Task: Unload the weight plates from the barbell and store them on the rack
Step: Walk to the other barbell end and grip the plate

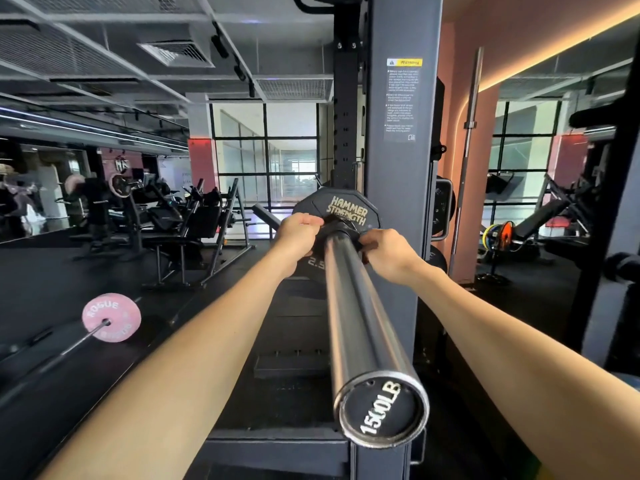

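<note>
a black hammer strength weight plate (pixel 341 211) is seen loaded on the barbell sleeve (pixel 360 306), close against the grey rack upright (pixel 398 168). the sleeve runs from the plate toward the camera and ends in a cap (pixel 382 408) marked 1500lb. a black collar (pixel 341 228) sits on the sleeve just in front of the plate. the collar is gripped from the left by the left hand (pixel 298 239), its fingers curled over the top edge. the collar's right side is pinched by the right hand (pixel 388 252), fingers bent around it. both forearms are stretched out along the sleeve. a pink rogue plate (pixel 111 317) on another barbell is seen on the black floor (pixel 52 278) well to the left. gym machines (pixel 180 223) stand before the windows behind.
</note>
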{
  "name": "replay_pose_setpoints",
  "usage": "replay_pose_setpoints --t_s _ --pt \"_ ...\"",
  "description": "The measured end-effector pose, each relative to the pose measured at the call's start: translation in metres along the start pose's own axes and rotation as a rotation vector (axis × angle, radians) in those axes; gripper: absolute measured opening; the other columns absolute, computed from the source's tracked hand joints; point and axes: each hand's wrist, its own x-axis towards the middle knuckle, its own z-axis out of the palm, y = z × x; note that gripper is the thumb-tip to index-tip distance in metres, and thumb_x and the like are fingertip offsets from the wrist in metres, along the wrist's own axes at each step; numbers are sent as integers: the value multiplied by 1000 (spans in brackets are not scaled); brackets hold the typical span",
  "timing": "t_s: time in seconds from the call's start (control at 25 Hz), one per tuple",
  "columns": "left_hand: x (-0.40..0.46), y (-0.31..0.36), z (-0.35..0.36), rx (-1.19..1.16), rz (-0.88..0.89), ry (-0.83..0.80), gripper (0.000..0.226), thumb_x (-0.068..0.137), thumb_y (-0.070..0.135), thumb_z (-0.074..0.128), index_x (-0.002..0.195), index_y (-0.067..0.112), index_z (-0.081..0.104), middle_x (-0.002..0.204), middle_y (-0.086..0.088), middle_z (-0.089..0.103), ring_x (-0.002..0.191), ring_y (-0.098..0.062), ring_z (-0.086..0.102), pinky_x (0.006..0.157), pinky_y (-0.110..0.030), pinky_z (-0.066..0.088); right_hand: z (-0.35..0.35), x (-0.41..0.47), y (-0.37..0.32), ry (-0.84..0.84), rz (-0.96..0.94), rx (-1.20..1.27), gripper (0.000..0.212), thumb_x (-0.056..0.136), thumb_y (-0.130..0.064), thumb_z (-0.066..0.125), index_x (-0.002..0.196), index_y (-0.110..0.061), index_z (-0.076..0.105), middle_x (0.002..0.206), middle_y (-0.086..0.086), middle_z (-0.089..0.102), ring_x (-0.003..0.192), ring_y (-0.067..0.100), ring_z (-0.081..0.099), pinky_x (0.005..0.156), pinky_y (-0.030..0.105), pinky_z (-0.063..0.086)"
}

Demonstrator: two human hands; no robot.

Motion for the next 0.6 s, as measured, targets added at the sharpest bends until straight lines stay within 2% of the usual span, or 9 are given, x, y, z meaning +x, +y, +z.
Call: replay_pose_setpoints --t_s 0.08,0.12,0.2,0.32,0.4,0.52,0.6 --pt "3 -3 2 -33 -29 32 12 93 20 53 91 25 64 112 -3 65 92 -20 60 81 -37 57 -1 -2 1 -12 40 -34 37 85 -8 41 107 -11 70 111 8 69 105 31 62 85 29 50" --pt "2 -2 4 -25 -48 23 8 93 23 53 88 26 60 107 -5 66 87 -20 61 72 -35 59 -2 -1 1 -17 54 -39 34 86 -12 39 102 -8 70 109 10 70 102 33 63 86 35 53" --pt "-3 3 9 -9 -86 -26 6 95 28 50 94 24 54 98 -3 61 76 -16 58 50 -25 53 -6 2 -1 -7 100 6 37 87 -25 36 94 -5 66 99 12 70 88 34 65 83 45 56" --pt "-1 7 14 72 -35 -28 13 95 28 44 105 20 49 98 -3 54 72 -10 50 31 -16 41 -7 9 -12 -17 198 127 69 85 -58 29 87 1 63 82 15 72 71 35 70 73 47 59" --pt "1 10 13 137 1 -21 10 96 28 42 101 19 46 99 -6 52 72 -11 48 30 -15 39 -7 12 -19 -43 228 114 82 82 -74 27 82 0 63 74 15 72 65 35 71 69 45 60" --pt "3 12 13 151 -38 -58 7 98 27 38 98 20 39 105 -9 52 78 -15 51 38 -23 46 -9 15 -26 -41 273 74 81 80 -79 34 78 -2 60 71 14 69 60 34 70 62 40 60" --pt "-1 16 13 140 -94 -93 14 98 33 35 103 20 37 109 -11 54 88 -21 57 42 -27 50 -11 19 -30 -57 339 78 79 75 -82 42 78 -4 58 74 14 67 60 32 68 55 33 57"
